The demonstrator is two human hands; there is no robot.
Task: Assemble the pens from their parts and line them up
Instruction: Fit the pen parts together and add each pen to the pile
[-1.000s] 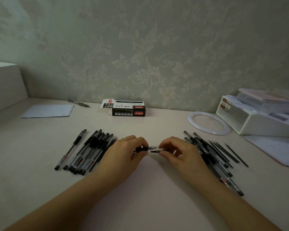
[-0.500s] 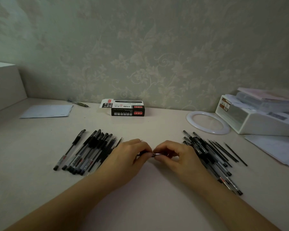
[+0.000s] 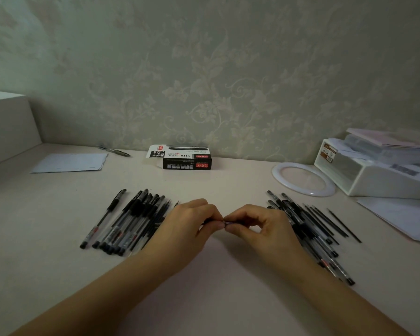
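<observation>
The tabletop (image 3: 216,275) carries a row of pens (image 3: 129,221) at left and a pile of parts (image 3: 310,224) at right. Between them, the left hand (image 3: 189,229) and right hand (image 3: 260,226) meet, fingers pinching one small pen piece (image 3: 229,223).

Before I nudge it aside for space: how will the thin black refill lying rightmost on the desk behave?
The thin black refill looks round and bare, so it will probably roll. It seems light, likely skidding on the smooth pale desk, and may flex slightly.
</observation>
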